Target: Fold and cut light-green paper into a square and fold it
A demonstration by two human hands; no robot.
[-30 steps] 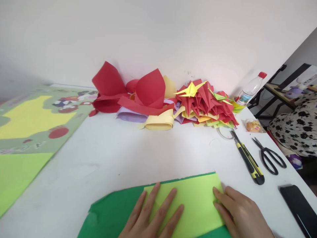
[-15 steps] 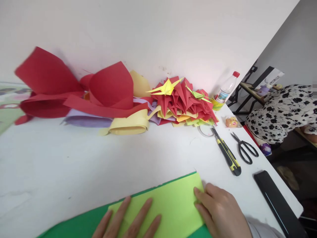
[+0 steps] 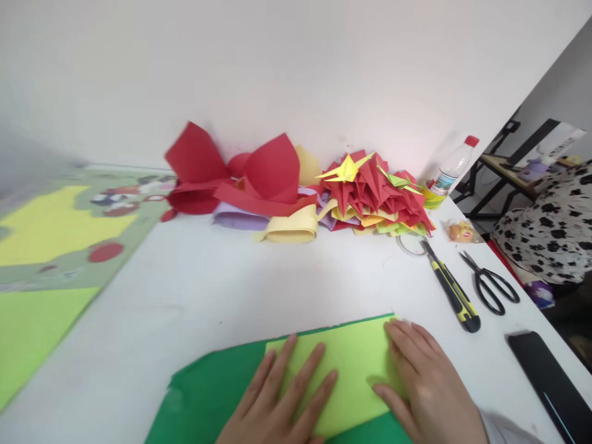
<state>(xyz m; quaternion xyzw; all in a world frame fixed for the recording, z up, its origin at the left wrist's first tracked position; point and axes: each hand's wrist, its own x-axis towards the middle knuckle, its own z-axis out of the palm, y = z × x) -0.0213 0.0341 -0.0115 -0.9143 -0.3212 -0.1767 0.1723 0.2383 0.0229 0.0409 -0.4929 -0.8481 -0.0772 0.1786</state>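
Note:
A lime-green sheet of paper (image 3: 354, 364) lies on top of a larger dark green sheet (image 3: 208, 388) at the front of the table. My left hand (image 3: 287, 394) rests flat on the lime sheet's left part, fingers spread. Over its right edge lies my right hand (image 3: 425, 376), its fingers stretched out and its thumb apart on the paper. The lime sheet's top edge runs close along the dark green one's edge. The near parts of both sheets fall outside the view.
Folded red paper shapes (image 3: 272, 169) and a pile of red paper spikes (image 3: 370, 191) stand by the wall. On the right are a utility knife (image 3: 451, 287), scissors (image 3: 493, 283), a black object (image 3: 550, 382) and a bottle (image 3: 453, 169). Yellow paper (image 3: 55, 225) lies left. A person in patterned clothing (image 3: 550, 228) is beyond.
The view has swung left, showing more of the dark green sheet and the papers on the left. My right hand has moved from gripping the lime sheet's edge to lying over it.

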